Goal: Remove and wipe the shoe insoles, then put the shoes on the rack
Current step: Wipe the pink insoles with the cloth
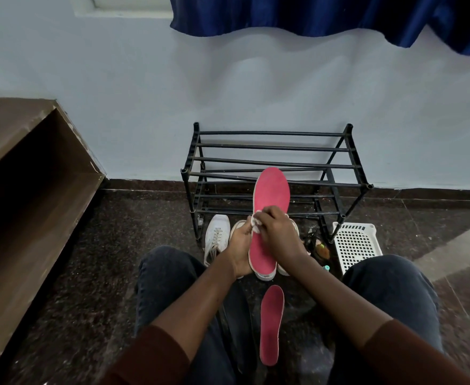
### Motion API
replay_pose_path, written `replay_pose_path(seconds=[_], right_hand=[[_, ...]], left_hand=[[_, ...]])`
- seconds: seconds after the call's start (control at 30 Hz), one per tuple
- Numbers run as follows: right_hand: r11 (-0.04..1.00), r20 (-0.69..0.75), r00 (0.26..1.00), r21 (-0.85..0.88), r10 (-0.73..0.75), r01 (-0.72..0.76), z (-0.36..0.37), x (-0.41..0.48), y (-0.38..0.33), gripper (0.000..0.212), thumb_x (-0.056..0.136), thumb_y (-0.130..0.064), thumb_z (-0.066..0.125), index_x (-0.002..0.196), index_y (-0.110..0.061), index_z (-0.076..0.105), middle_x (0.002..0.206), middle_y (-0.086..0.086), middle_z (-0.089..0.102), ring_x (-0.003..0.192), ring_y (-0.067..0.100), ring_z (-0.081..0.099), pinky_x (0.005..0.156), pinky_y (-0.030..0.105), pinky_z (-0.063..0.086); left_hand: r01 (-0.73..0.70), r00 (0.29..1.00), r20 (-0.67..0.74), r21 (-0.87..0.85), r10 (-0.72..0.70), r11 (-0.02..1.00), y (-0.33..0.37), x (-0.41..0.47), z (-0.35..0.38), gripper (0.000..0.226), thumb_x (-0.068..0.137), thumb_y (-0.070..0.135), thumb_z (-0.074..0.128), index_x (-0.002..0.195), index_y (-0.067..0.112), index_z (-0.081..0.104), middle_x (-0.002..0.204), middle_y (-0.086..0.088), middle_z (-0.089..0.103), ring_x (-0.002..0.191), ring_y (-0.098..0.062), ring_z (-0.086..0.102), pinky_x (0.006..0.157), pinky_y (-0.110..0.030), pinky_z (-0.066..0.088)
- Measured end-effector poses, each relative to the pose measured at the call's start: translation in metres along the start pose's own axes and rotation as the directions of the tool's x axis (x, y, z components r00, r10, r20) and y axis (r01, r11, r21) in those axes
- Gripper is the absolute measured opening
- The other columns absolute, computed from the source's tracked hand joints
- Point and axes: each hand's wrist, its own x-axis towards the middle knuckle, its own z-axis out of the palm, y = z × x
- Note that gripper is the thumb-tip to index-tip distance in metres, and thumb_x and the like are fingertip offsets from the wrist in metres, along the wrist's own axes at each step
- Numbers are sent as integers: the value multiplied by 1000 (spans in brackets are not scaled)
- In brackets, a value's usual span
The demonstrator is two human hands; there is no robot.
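My left hand (240,247) grips the pink insole (270,218) by its edge, holding it up before the rack (272,162). My right hand (277,234) pinches a white wipe (256,221) against it. A second insole (271,323) lies on the floor (89,273) between my knees; a white shoe (215,237) sits left of the rack.

A pale blue wall (117,79) with a navy curtain (325,15) rises above dark speckled stone floor (89,273).
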Motion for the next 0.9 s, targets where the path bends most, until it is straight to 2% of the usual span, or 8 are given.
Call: replay_pose_path(seconds=[0.07,0.17,0.33,0.43,0.57,0.67,0.77,0.9], right_hand=[[998,-23,998,-15,59,-59,0,14,3,13,73,1,56,82,1,66,79,18,57,64,34,58,56,35,47],[989,-59,988,-3,145,-145,-1,26,3,16,76,9,56,87,4,67,85,20,57,70,35,58,61,36,44],[997,-40,997,31,67,-66,7,6,-10,18,67,9,59,79,2,68,77,18,58,62,34,59,55,32,46],[997,-20,1000,71,-5,7,9,-19,-18,17,61,1,59,75,-1,69,71,15,58,55,30,59,51,27,47],[995,44,998,95,-38,34,8,-38,-18,20,63,2,68,83,-2,69,77,13,57,63,27,59,54,29,50],[998,2,1000,65,-15,14,3,-29,-20,17,61,-1,61,76,-2,68,72,12,57,57,25,58,50,24,44],[997,-36,998,50,60,-58,4,-9,-20,14,62,5,58,72,-1,67,71,15,56,57,29,57,51,28,45],[989,-57,987,28,149,-147,4,13,-21,14,69,5,56,77,4,67,75,19,56,62,34,57,53,38,49]], left_hand=[[0,1000,10,1,0,1000,-1,-1,2,48,97,42,32,107,9,65,99,-11,68,89,-22,68,85,-33,50],[-3,1000,21,26,2,1000,-1,-1,1,49,99,45,28,113,12,62,101,-9,68,89,-21,69,88,-34,47],[-35,999,28,-39,36,999,5,-2,-1,42,93,37,35,109,6,58,94,-13,67,86,-24,68,77,-30,55],[-35,999,4,-32,35,999,9,0,-5,67,99,52,20,107,-1,60,87,-15,69,78,-24,70,69,-29,58],[-1,1000,31,-4,1,1000,8,1,-5,81,96,59,19,99,-3,71,92,-15,68,82,-22,69,73,-27,57],[0,999,34,-27,1,1000,5,3,-7,72,98,56,21,113,-2,62,95,-14,66,86,-23,67,76,-29,56],[-9,999,49,-70,13,998,2,-1,-1,44,96,42,33,112,7,55,101,-11,59,95,-23,61,85,-33,50],[-57,992,109,-130,71,990,7,-7,5,39,90,33,41,106,5,64,98,-14,67,89,-26,69,74,-34,58]])
